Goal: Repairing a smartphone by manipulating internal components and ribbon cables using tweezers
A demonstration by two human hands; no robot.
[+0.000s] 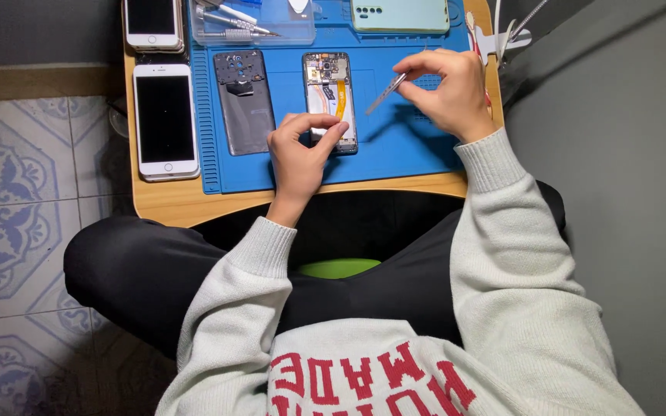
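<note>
1. The left hand (300, 154), centre of the frame, pinches the lower end of the opened phone (330, 100) between thumb and fingers.
2. That phone lies back-up, insides showing, on the blue mat (395, 146) in the upper middle.
3. The right hand (447, 91), upper right, grasps metal tweezers (386, 93) in its fingertips, their tips just right of the phone.
4. A detached back cover (243, 102) lies left of the phone.
5. A white phone (165, 119) rests on the wooden table (171, 202), upper left.

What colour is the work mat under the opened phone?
Blue: the work mat under the opened phone, seen in the head view.
</note>
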